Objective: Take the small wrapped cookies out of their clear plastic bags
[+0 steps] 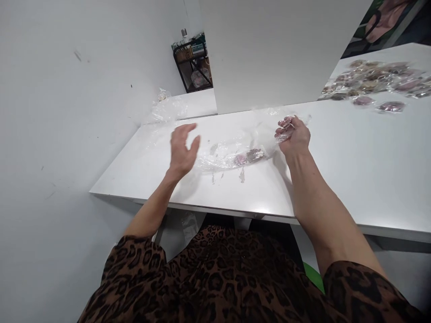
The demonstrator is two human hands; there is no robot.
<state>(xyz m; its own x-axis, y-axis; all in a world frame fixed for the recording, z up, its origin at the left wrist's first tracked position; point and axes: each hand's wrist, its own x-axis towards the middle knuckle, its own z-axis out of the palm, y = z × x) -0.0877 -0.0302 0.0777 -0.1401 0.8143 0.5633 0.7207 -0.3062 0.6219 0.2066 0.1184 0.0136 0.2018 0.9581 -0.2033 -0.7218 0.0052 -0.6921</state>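
Note:
A long clear plastic bag (218,159) lies on the white table between my hands, and a pink wrapped piece (240,159) and a dark wrapped piece (256,155) show in it or under it. My right hand (296,137) is turned palm up with its fingers curled around crinkled clear plastic. Whether a small piece is inside that plastic, I cannot make out. My left hand (183,150) hovers over the bag's left end, thumb and fingers apart, holding nothing.
Many small wrapped pieces (377,80) are spread at the right back. Loose clear plastic (164,110) lies at the left back. A white panel (269,54) stands behind the table (353,166), with a black rack (191,63) beyond it. The wall (50,112) borders the left side.

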